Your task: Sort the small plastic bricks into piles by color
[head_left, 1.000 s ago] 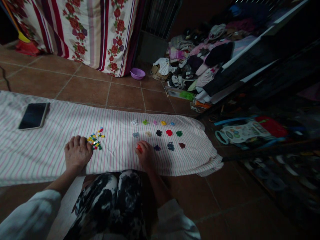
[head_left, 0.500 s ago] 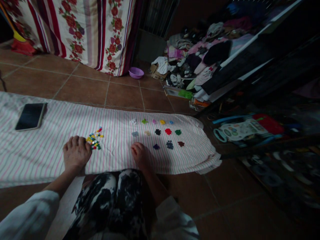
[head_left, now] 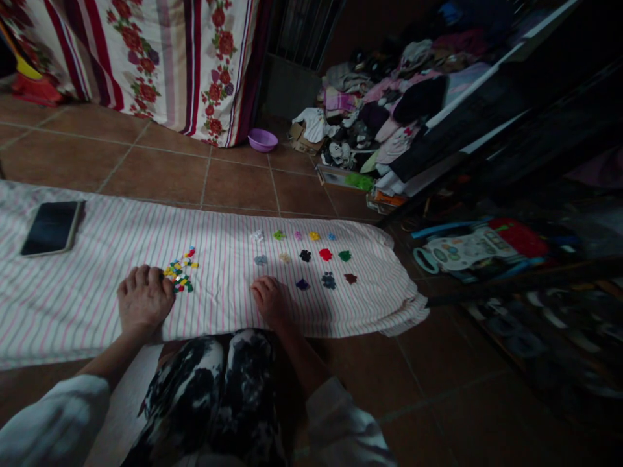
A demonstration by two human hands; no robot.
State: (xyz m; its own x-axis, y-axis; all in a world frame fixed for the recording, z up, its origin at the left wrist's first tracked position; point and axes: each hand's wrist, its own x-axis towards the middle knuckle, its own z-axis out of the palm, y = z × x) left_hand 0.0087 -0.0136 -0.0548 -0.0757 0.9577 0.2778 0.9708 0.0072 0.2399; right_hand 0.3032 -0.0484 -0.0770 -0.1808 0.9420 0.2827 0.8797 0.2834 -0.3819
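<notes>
My left hand [head_left: 145,299] lies palm down on the striped cloth, its fingers loosely spread and slightly bent. Right beside its fingers is a loose heap of small mixed-colour plastic pieces [head_left: 181,275], in yellow, green, red, blue and white. My right hand [head_left: 267,299] rests on the cloth with its fingers curled in; whatever may be inside is hidden. Beyond and to the right of it, small piles sorted by colour form three rows, among them a black pile [head_left: 305,255], a red pile [head_left: 325,254], a dark purple pile [head_left: 302,284] and a brown pile [head_left: 350,278].
A phone [head_left: 52,227] lies at the left of the cloth-covered surface [head_left: 224,227]. On the tiled floor behind are a purple basin [head_left: 263,140] and a heap of clothes [head_left: 374,110]. A colourful panel-like object [head_left: 467,251] lies at the right.
The view has shifted slightly, so everything sits a little further left. Both hands keep their places on the cloth, and the pieces look unmoved.
</notes>
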